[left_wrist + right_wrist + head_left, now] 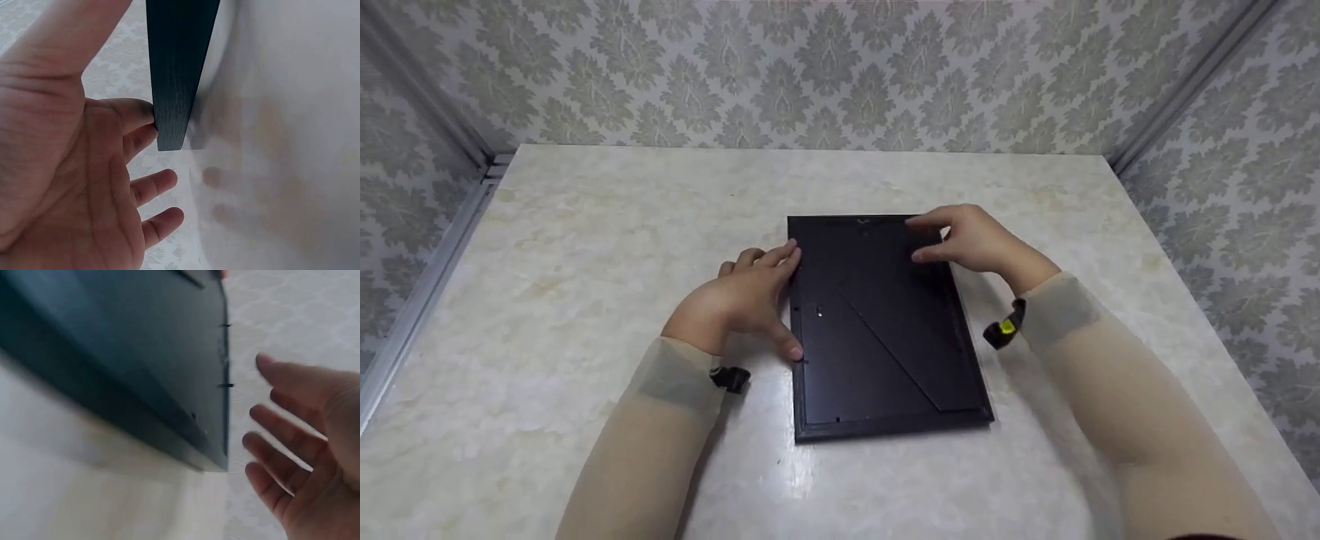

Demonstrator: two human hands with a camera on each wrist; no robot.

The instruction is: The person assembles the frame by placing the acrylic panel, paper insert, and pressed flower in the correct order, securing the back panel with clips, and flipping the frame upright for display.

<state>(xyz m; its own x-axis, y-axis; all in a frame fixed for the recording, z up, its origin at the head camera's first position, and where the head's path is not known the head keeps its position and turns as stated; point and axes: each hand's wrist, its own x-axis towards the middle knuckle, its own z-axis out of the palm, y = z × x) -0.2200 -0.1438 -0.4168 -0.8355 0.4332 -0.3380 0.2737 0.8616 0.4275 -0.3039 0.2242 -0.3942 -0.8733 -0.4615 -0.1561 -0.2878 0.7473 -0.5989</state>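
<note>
A black picture frame (pixel 885 300) lies on the table with its back upward. A flat stand flap (pixel 870 367) crosses the lower part of that back. My left hand (pixel 735 304) rests its spread fingers and thumb along the frame's left edge. Seen from the left wrist, two fingertips (pixel 147 112) meet the frame's side (pixel 175 79), while the other fingers reach past its corner. My right hand (pixel 975 238) is over the upper right corner, thumb and fingers apart. In the right wrist view, a gap shows between that hand (pixel 315 444) and the frame. The frame's front is hidden.
The pale marbled table (pixel 585 225) runs back to a wall (pixel 825 75) with a leaf pattern. Metal rails (pixel 427 292) border the left side. Each wrist carries a small black strap mount (pixel 730 379) over a light sleeve.
</note>
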